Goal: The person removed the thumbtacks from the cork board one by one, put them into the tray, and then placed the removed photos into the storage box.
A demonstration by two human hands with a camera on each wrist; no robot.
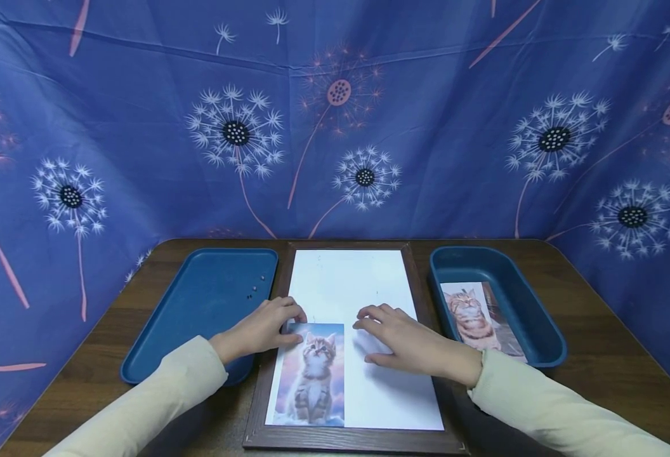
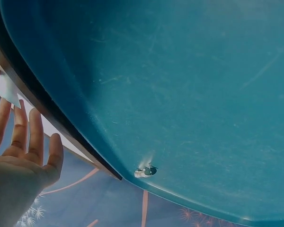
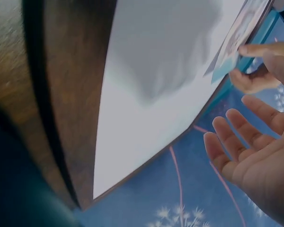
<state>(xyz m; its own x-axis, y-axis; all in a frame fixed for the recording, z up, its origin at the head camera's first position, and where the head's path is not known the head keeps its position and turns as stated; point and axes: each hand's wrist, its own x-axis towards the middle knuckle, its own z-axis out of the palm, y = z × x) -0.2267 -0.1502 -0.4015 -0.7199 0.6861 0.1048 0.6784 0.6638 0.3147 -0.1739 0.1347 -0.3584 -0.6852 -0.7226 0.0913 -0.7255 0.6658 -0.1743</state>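
Observation:
A kitten picture (image 1: 312, 381) is over the lower left part of a white board (image 1: 392, 400) with a dark wooden frame. My left hand (image 1: 263, 327) pinches the picture's upper left corner between thumb and fingers; in the left wrist view a pale corner (image 2: 9, 92) shows by the fingers of the left hand (image 2: 23, 151). In the right wrist view the picture (image 3: 234, 42) seems raised a little, with a shadow beside it. My right hand (image 1: 409, 343) hovers above the board's right side, fingers spread and loosely bent, holding nothing; its palm (image 3: 265, 165) shows in the right wrist view.
To the left lies a flat blue tray (image 1: 198, 311) with several tiny dark bits (image 1: 255, 288) near its right edge. A deeper blue bin (image 1: 518, 317) on the right holds another cat picture (image 1: 469, 317) and a darker one. Blue dandelion cloth (image 1: 438, 127) hangs behind the wooden table (image 1: 615, 355).

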